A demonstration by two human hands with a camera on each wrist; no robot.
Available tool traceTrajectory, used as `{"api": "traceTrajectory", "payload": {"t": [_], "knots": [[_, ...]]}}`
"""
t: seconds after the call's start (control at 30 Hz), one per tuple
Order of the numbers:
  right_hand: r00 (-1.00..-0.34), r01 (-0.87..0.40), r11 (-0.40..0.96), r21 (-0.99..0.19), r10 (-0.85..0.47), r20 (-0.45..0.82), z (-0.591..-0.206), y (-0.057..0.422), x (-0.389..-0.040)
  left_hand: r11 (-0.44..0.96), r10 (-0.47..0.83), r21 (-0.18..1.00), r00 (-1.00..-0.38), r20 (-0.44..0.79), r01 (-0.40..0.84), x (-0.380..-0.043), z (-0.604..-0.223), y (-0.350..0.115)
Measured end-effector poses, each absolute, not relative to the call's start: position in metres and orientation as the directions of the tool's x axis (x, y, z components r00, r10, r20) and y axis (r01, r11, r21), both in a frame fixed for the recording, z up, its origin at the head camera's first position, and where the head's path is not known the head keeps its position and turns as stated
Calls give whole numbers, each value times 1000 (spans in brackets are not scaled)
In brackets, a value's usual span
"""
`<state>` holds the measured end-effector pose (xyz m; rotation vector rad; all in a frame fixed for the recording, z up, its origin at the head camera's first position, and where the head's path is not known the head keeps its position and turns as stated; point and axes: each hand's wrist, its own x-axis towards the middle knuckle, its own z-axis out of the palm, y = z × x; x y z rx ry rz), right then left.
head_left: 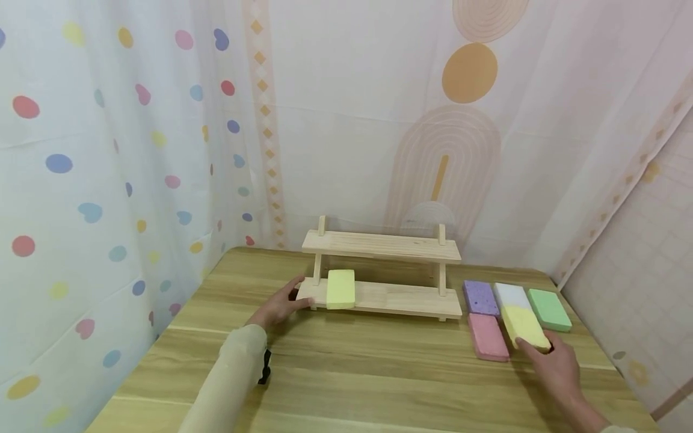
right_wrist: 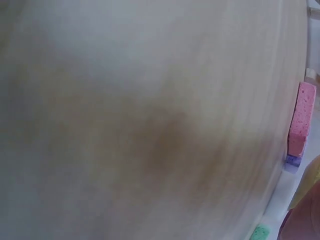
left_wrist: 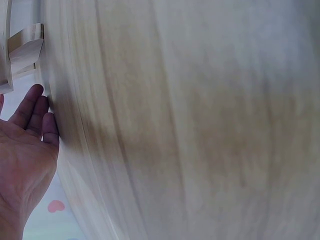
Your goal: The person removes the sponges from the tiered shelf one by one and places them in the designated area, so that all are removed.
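Observation:
My right hand [head_left: 556,365] grips the near end of a yellow sponge [head_left: 524,328], thumb on one side and fingers on the other. That sponge overlaps the near part of a white sponge [head_left: 513,295]. My left hand [head_left: 279,305] is at the left end of a two-tier wooden shelf [head_left: 403,296], its fingers loosely extended in the left wrist view and holding nothing. Whether it touches the shelf is hard to tell. Another yellow sponge [head_left: 341,289] lies on the lower tier near the left. In the right wrist view the gripped sponge [right_wrist: 306,184] shows only in part.
A purple sponge [head_left: 480,298] and a pink sponge [head_left: 489,337] lie left of the right hand; a green sponge [head_left: 550,310] lies beyond it. The shelf's upper tier [head_left: 379,244] stands before a patterned curtain [head_left: 346,150]. All rest on a wooden table [head_left: 368,385].

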<state>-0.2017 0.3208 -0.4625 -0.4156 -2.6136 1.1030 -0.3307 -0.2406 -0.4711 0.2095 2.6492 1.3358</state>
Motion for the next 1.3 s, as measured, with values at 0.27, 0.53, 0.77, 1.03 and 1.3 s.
{"api": "traceTrajectory", "payload": {"t": [0.27, 0.53, 0.77, 1.03, 1.3], "knots": [[-923, 168, 670, -723, 365, 123, -472, 321, -202, 584, 188, 811, -979, -80, 46, -331, -474, -242], [-925, 212, 650, -730, 374, 65, -473, 323, -203, 584, 199, 810, -977, -74, 57, -331, -476, -243], [-929, 232, 652, -722, 368, 33, -473, 325, -206, 587, 197, 808, -977, -76, 55, -330, -474, -243], [-936, 260, 678, -688, 351, -8, -472, 325, -206, 580, 203, 813, -976, -77, 57, -331, -473, -241], [-948, 257, 703, -663, 317, -31, -473, 330, -205, 586, 195, 809, -977, -81, 49, -331, -473, -242]]}}
